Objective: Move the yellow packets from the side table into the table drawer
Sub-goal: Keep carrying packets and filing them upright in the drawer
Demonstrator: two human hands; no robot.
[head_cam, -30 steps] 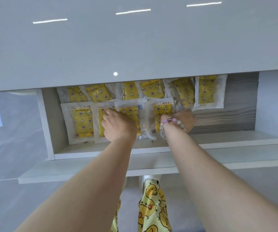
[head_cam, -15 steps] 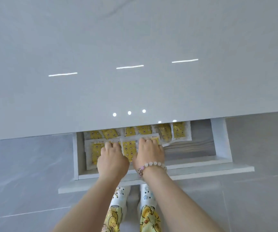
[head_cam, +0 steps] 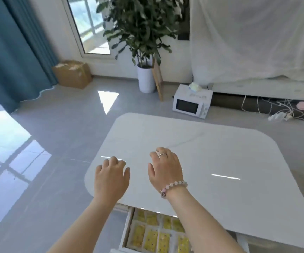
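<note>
**Empty hands over the table, packets in the drawer**

The left hand and right hand hovered above the near part of the white table top, fingers loosely curled and holding nothing. Below them, at the near edge, the drawer stood pulled out. The yellow packets lay flat in rows inside, probably so more would fit. The side table was out of view.

Two bare hands, the left hand and the right hand with its ring and beaded bracelet, are held over the white table, fingers loosely curled, holding nothing. At 6 o'clock the drawer stands open, yellow packets in rows inside. On the floor beyond: a microwave at 1 o'clock, a potted plant at 12, a cardboard box at 11.
</note>
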